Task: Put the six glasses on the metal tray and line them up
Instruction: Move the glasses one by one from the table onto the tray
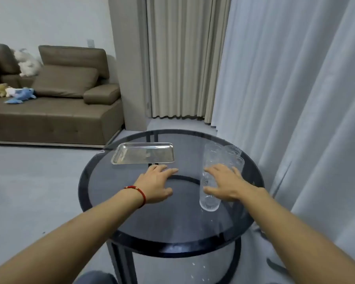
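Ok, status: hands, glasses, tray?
Left hand open, flat on table. Right hand open, over nearest glass. Metal tray holds no glasses. Path clear.

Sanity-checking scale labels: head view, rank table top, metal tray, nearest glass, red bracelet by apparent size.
1. Table top
2. Metal tray
3. Nearest glass, though it sits closer to the camera than the tray, so this gap is unsure
4. Red bracelet
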